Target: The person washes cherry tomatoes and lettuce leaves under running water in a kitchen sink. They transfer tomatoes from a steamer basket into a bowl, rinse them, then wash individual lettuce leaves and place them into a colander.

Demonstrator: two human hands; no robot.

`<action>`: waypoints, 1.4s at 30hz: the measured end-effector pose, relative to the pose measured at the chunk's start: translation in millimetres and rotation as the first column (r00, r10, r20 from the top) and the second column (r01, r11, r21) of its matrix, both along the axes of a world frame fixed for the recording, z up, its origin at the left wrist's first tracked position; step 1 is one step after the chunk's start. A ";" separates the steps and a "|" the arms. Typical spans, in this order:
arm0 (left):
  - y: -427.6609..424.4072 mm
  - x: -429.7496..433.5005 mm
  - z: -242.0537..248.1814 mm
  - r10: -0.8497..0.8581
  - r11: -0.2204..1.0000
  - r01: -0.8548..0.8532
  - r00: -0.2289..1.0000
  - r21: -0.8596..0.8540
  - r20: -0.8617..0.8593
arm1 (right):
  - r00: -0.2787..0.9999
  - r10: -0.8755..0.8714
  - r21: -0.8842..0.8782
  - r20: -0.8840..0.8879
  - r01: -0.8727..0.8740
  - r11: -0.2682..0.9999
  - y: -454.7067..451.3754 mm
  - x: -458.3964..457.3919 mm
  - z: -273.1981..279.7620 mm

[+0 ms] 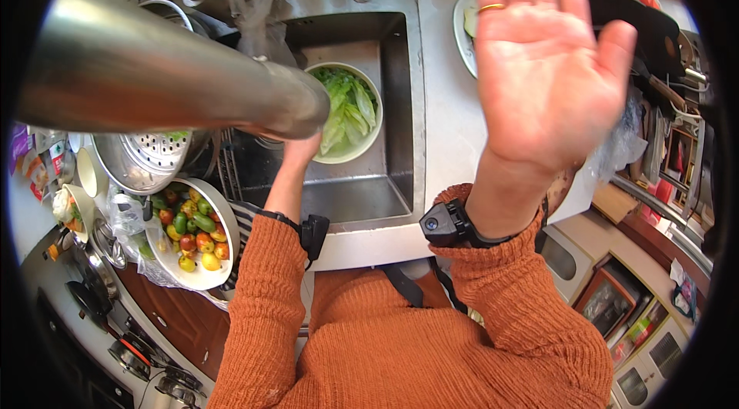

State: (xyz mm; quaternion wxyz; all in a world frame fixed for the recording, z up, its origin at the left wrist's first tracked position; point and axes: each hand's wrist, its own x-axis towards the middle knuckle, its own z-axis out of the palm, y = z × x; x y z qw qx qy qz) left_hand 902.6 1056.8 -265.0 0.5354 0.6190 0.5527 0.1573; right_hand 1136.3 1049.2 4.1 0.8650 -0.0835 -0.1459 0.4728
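My right hand is raised palm up over the counter, fingers extended, holding nothing; a ring is on one finger. My left hand is mostly hidden behind a large blurred metal pipe, with only a little of it and the wrist showing, so its fingers cannot be seen. It is near the left rim of a round pale bowl. Green lettuce leaves lie in that bowl, which stands in the stainless steel sink.
At left, a white bowl of small green, red and yellow fruits stands near a steel pot with a perforated steamer insert. A white plate lies right of the sink. A plastic bag hangs by the pipe; a dark pan stands farther right.
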 end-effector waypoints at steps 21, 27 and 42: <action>17.1 -3.5 -62.2 0.612 0.669 -0.325 0.751 -0.668 0.248 | 0.853 0.520 -0.944 -0.037 -0.201 0.262 -21.3 -71.8 -260.8; 31.3 -7.5 -44.3 0.200 0.784 0.010 0.942 -0.621 0.268 | 0.755 0.635 -0.947 -0.164 -0.300 0.111 -4.9 -73.2 -290.0; 6.2 -26.3 3.5 -0.357 0.919 0.382 0.912 0.098 -0.204 | 0.245 0.615 -0.642 0.749 0.496 0.584 -57.2 -84.6 -259.5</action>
